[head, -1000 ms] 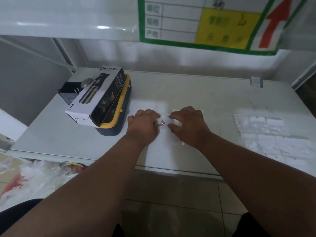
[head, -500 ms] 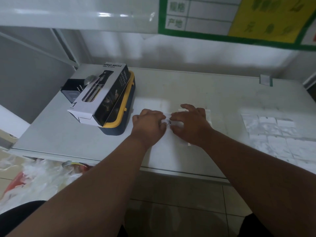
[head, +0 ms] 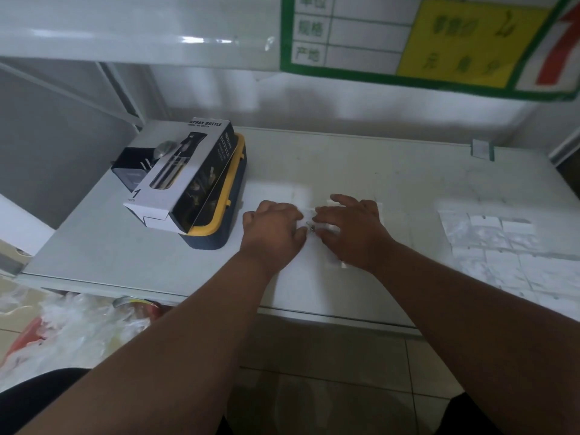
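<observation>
Where the two hands meet at mid-table, one small metal piece (head: 311, 228) lies between their fingertips, over a flat white packet (head: 309, 211) on the table (head: 376, 164).

Count: two hands, one metal piece, one spray bottle box (head: 185, 180), one navy tub with a yellow rim (head: 233, 196), one black holder (head: 128, 164). A batch of white packets (head: 508, 246) lies well apart at the table's right side. They overlap, and their number cannot be told.

Containers: the box lies tilted across the top of the tub and hides what is in it. The holder stands just behind the box, and a rounded metal item shows inside it.

Hands: the left hand (head: 273, 227) lies knuckles up with its fingers curled, thumb and forefinger pinching the metal piece. The right hand (head: 351, 229) lies palm down, its fingers nearly straight and slightly spread, pressing the flat packet to the table. Both forearms reach in over the near table edge and converge.

A green-bordered sign (head: 439, 36) hangs overhead. Crumpled clear plastic (head: 72, 328) lies on the floor at the lower left.
</observation>
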